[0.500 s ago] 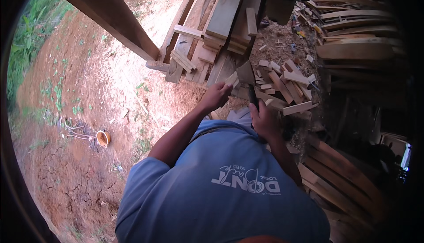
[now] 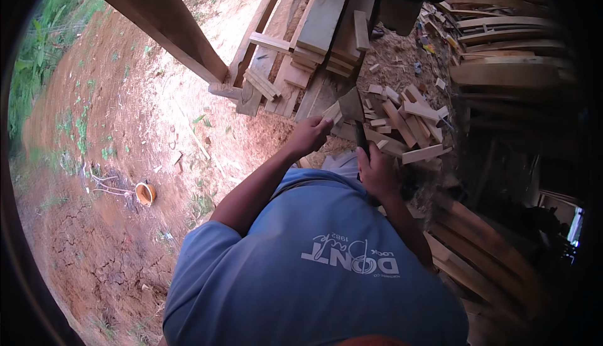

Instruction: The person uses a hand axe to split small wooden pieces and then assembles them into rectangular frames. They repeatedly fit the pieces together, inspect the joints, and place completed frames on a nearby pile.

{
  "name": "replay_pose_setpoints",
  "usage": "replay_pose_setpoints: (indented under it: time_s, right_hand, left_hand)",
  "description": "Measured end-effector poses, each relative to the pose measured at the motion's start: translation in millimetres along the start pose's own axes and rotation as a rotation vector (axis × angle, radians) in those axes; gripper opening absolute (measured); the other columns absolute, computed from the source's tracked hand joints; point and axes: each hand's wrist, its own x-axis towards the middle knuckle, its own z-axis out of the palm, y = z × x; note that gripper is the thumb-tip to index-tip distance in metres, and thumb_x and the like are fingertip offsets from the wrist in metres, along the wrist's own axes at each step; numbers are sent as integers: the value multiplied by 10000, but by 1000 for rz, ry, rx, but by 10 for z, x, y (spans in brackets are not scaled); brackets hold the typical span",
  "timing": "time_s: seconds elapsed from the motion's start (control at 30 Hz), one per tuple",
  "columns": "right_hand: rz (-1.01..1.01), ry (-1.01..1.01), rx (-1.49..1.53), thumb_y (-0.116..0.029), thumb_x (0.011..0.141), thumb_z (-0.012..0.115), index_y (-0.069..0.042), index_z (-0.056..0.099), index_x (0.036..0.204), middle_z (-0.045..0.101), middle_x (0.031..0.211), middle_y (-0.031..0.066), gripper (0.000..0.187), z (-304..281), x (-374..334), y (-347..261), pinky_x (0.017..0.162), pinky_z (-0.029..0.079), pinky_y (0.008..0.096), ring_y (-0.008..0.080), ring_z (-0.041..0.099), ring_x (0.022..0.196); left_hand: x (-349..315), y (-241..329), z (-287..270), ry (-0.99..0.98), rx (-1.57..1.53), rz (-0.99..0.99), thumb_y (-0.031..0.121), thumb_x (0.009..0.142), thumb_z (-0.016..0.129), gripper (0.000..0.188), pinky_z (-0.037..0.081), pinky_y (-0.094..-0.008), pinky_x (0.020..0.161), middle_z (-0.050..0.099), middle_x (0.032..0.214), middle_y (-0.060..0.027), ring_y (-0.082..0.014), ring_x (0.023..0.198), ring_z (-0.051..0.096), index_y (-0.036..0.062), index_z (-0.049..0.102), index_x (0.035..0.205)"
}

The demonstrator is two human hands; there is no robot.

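Note:
My left hand [image 2: 311, 136] is closed around the lower end of a small pale wood block [image 2: 333, 114]. The block stands up from my fingers over the end of a worn wooden plank [image 2: 316, 96]. In my right hand [image 2: 375, 169] is the black handle of a broad-bladed chopping knife [image 2: 351, 104]. Its dark, wide blade points away from me, right beside the block; whether the two touch I cannot tell. To the right of the blade lies a loose heap of short cut wood pieces [image 2: 402, 120].
Long boards [image 2: 325, 16] with short sticks on them extend away ahead. A thick wooden post [image 2: 163, 25] slants in at upper left. Curved timbers [image 2: 505, 72] are stacked at right, more planks [image 2: 483, 252] at lower right. An orange container [image 2: 146, 194] lies on the dirt ground.
The wood block in my left hand and the knife blade have shifted only slightly. Both hands keep the same holds.

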Motion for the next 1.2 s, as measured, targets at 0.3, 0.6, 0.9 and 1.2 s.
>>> replay_pose_setpoints:
  time_s: [0.3, 0.6, 0.9, 1.2]
  right_hand:
    - [-59, 77, 321, -245, 1130, 502, -47, 568, 1081, 542, 678, -1, 214, -346, -237, -716, 484, 418, 275, 81, 525, 500]
    - [135, -53, 61, -255, 1112, 532, -4, 601, 1200, 651, 747, 107, 275, -194, -47, -182, 561, 489, 362, 203, 672, 618]
    - [-138, 126, 26, -271, 1135, 490, -47, 575, 1057, 538, 656, 2, 252, -175, -177, -452, 484, 443, 289, 85, 555, 520]
    - [92, 28, 267, -303, 1144, 482, -31, 572, 1166, 529, 703, -6, 288, -303, -153, -358, 453, 391, 249, 64, 482, 490]
  left_hand:
    - [-10, -66, -70, -5, -16, -10, 386, 1120, 541, 400, 353, -295, 481, 502, 653, 31, -80, 530, 451, 71, 575, 875]
    - [12, -114, -41, -21, -32, -16, 387, 1120, 542, 404, 355, -297, 484, 501, 653, 31, -84, 531, 451, 74, 570, 866]
    - [10, -70, -33, -12, -32, 2, 367, 1119, 556, 368, 311, -279, 469, 470, 656, 57, -60, 524, 413, 107, 555, 860]
    - [60, -141, -48, -15, -41, 2, 372, 1121, 552, 372, 315, -283, 468, 467, 652, 54, -64, 525, 423, 95, 569, 874]
